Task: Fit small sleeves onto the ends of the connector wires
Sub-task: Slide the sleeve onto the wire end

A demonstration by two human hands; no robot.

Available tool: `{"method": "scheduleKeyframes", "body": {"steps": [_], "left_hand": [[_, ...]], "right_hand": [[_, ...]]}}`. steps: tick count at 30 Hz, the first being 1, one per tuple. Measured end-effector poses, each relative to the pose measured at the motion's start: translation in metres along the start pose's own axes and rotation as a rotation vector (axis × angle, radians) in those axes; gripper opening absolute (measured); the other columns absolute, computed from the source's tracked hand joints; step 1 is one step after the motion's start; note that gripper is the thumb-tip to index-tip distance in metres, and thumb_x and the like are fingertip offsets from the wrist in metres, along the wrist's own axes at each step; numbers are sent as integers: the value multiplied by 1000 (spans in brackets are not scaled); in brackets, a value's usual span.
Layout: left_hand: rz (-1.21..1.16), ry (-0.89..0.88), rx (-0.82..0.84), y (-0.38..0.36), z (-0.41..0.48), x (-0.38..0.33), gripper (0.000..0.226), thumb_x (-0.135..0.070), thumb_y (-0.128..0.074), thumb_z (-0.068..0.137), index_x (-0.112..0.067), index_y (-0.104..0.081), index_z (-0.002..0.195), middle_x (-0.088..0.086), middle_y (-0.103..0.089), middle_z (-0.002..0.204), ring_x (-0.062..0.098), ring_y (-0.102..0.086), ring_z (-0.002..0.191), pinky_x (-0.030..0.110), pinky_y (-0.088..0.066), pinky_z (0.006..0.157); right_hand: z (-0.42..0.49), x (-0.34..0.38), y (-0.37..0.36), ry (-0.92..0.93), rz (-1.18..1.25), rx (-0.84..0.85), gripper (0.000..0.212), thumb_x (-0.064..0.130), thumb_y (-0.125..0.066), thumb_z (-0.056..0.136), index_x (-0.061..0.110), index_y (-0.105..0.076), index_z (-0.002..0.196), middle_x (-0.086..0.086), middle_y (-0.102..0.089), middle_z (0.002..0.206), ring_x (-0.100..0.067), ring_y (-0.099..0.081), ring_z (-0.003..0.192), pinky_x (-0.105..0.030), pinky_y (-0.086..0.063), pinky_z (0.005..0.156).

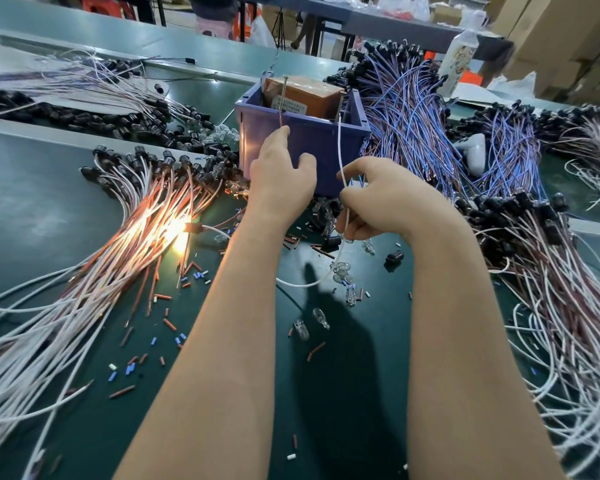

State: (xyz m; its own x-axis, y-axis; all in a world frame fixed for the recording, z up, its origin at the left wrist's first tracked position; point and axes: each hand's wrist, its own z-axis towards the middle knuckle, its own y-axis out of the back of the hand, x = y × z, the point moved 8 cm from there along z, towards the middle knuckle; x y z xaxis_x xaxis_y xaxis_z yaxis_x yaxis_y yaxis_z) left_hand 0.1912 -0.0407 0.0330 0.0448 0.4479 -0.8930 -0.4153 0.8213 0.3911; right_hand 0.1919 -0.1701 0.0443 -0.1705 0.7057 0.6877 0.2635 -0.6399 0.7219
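My left hand [280, 174] is raised in front of the purple bin [302, 133] and pinches a thin reddish wire [280, 117] that runs up toward the bin's rim. My right hand [378, 199] grips a white wire [340, 147] whose upper end rises toward the bin, while the lower part loops down over the green mat. Small red, blue and white sleeves [167, 323] lie scattered on the mat below my arms. A fan of red and white connector wires [146, 216] with black sockets lies to the left.
A brown box [302, 93] sits in the bin. Blue and red wire bundles [413, 109] pile up behind and to the right; white and dark red wires [551, 306] cover the right side. Clear glass bulbs [342, 271] lie near my right hand. A bright light glare [179, 226] shines at left.
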Motion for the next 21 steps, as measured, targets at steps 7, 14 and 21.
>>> {"method": "scheduleKeyframes", "body": {"steps": [7, 14, 21], "left_hand": [[-16, -14, 0, 0, 0, 0, 53, -20, -45, 95, -11, -32, 146, 8, -42, 145, 25, -44, 128, 40, -33, 110], [-42, -25, 29, 0, -3, -4, 32, -16, -45, 94, -11, -57, 124, 5, -61, 122, 20, -56, 112, 33, -45, 98], [16, -6, 83, 12, -2, -13, 25, -15, -47, 90, -20, -67, 76, -3, -64, 75, 20, -59, 78, 28, -46, 73]], "right_hand": [[-1, 0, 0, 1, -13, 14, 28, 2, -36, 89, 20, -45, 108, -5, -67, 54, -13, -63, 44, -27, -58, 53], [-3, -9, 18, -82, -31, -131, 23, 12, -44, 89, 8, -54, 109, -12, -71, 84, -22, -68, 71, -36, -58, 73], [-15, 12, 53, 41, -173, -546, 29, 21, -57, 87, 17, -61, 116, -5, -56, 124, -17, -53, 110, -19, -33, 89]]}}
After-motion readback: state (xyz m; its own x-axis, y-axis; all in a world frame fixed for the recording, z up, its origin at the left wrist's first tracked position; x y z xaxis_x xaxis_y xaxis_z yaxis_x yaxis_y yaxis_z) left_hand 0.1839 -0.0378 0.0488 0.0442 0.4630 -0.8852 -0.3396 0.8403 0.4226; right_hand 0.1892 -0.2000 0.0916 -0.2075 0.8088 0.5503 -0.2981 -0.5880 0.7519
